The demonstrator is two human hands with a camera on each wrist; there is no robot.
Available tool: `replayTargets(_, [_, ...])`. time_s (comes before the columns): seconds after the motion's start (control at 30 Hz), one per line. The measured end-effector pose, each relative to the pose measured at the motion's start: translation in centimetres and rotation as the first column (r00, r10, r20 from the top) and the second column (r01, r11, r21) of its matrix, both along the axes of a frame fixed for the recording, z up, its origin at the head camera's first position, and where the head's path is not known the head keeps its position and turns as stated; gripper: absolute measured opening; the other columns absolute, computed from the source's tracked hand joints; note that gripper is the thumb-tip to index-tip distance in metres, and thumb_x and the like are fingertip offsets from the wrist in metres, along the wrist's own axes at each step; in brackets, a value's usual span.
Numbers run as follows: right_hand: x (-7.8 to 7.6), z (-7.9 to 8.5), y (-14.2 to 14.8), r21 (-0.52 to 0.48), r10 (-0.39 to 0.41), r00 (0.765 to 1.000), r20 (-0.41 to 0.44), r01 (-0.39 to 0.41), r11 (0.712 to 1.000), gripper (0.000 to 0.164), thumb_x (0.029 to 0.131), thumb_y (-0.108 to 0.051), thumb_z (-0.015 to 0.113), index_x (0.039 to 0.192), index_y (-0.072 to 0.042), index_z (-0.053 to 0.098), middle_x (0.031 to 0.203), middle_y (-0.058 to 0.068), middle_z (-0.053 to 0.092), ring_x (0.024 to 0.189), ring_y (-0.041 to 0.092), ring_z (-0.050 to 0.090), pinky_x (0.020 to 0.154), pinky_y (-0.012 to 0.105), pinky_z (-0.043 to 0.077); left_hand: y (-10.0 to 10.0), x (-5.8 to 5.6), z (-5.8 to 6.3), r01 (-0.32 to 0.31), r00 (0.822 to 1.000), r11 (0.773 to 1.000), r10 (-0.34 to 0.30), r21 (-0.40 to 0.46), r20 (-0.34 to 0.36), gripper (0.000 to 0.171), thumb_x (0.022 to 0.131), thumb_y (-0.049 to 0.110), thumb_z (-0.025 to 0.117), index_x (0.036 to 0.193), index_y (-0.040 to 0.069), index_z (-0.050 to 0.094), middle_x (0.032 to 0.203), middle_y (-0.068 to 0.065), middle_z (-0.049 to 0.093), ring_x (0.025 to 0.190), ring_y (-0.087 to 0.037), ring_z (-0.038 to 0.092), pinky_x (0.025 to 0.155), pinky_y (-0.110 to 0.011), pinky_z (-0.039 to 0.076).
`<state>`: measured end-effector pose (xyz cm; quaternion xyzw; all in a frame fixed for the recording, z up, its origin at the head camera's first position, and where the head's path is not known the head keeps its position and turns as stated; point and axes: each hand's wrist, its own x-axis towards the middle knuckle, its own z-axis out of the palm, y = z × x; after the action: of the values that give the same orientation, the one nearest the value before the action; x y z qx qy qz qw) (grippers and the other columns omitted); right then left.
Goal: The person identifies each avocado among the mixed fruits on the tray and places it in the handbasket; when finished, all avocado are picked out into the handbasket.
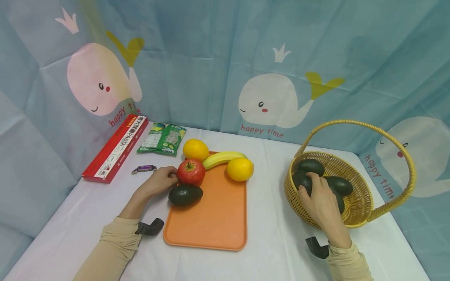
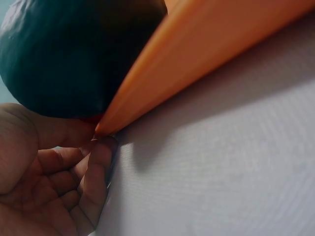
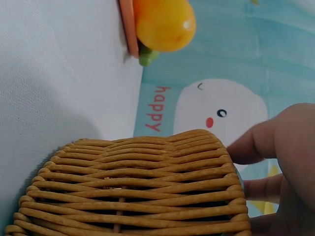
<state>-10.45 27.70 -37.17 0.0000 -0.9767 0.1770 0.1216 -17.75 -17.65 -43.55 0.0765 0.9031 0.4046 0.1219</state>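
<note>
My left hand (image 1: 161, 182) pinches the left rim of the orange tray (image 1: 214, 222) between thumb and fingers, as the left wrist view shows. Beside it on the tray lie a red apple (image 1: 191, 172) and a dark green avocado (image 1: 185, 195). On the right, my right hand (image 1: 321, 201) reaches into a wicker basket (image 1: 293, 199), its thumb and fingers around one dark avocado (image 1: 301, 180). Several other avocados (image 1: 339, 185) lie in the basket. In the right wrist view the basket wall (image 3: 133, 187) hides the fingertips.
A banana (image 1: 223, 158) and two yellow lemon-like fruits (image 1: 240, 169) lie at the tray's far end. Left of the tray are a red pasta box (image 1: 116, 150), a green snack bag (image 1: 162, 139) and a purple wrapped candy (image 1: 145, 168). The basket's tall handle (image 1: 409, 171) arches over it.
</note>
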Motion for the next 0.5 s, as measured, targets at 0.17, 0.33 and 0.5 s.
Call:
replayTargets(0.17, [0.04,-0.10,-0.16,-0.004,-0.014,1.000,-0.009,0.014,1.000,0.041,0.098,-0.019,0.047,0.134,0.002,0.047,0.128,0.034,0.049,0.101,0.053,0.057,0.081,0.064,0.044,0.11,0.18,0.19,0.001,1.000,1.000,-0.001,0.007,0.005,0.023,0.089,0.010,0.057,0.105,-0.005,0.063,0.084,-0.011,0.064,0.077,-0.017,0.052,0.071,-0.029,0.042])
replayTargets(0.33, [0.10,-0.09,-0.24,-0.015,-0.022,1.000,-0.007,0.022,1.000,0.040,0.098,-0.019,0.047,0.132,0.001,0.047,0.128,0.034,0.046,0.098,0.052,0.058,0.080,0.064,0.044,0.13,0.19,0.19,0.000,1.000,1.000,0.000,0.006,0.003,0.022,0.089,0.010,0.057,0.104,-0.005,0.063,0.084,-0.011,0.064,0.077,-0.016,0.053,0.072,-0.029,0.042])
replayTargets(0.5, [0.10,-0.12,-0.26,-0.013,-0.026,0.999,-0.026,0.026,1.000,0.038,0.096,-0.019,0.049,0.127,0.002,0.047,0.122,0.034,0.048,0.090,0.047,0.059,0.074,0.061,0.046,0.06,0.10,0.15,-0.002,1.000,1.000,0.002,0.009,0.004,0.022,0.090,0.010,0.056,0.104,-0.005,0.063,0.084,-0.011,0.064,0.077,-0.017,0.053,0.071,-0.028,0.042])
